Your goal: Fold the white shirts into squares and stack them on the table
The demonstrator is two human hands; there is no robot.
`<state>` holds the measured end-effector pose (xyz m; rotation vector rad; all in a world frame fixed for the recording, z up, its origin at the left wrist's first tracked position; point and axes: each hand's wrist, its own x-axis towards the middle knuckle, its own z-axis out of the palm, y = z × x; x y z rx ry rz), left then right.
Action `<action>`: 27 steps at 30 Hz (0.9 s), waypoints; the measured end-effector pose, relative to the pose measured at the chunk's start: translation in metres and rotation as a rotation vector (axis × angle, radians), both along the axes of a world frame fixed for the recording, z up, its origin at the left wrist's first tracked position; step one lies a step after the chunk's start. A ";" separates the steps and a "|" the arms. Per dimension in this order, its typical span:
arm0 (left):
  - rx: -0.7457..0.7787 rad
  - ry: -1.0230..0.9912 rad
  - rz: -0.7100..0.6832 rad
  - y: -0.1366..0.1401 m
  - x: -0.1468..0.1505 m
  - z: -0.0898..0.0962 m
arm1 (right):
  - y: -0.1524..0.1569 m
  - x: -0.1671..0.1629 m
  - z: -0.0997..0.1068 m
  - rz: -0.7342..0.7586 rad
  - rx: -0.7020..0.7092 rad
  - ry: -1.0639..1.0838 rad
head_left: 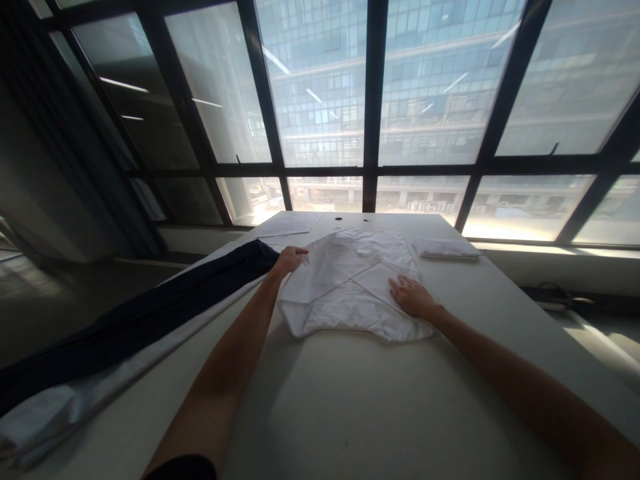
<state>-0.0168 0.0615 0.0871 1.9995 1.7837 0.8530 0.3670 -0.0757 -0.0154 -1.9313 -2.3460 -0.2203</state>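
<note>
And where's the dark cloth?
In the head view, the dark cloth lies along the left side of the table, just left of the left hand.

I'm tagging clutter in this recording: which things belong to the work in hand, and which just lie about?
In use:
white garment, under the right hand; left hand at its left edge

Lying about:
dark cloth
white cloth beside it
folded white cloth
sheets, apparently paper

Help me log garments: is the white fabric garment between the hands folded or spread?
Folded, at least partly: the white fabric garment shows layers overlapping diagonally. The left hand grips its side; the right hand lies on top.
</note>
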 end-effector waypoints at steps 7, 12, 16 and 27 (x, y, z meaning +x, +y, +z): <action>-0.209 0.244 -0.039 0.013 -0.030 -0.013 | 0.001 0.001 -0.002 0.008 0.010 -0.067; -0.317 0.379 -0.068 0.021 -0.036 -0.023 | -0.001 0.002 0.000 0.020 0.006 -0.085; -0.335 0.473 -0.112 0.025 -0.050 -0.018 | -0.001 0.001 0.000 0.018 0.009 -0.071; -0.169 0.593 -0.318 0.021 0.001 -0.049 | -0.004 -0.002 0.003 0.003 0.001 -0.055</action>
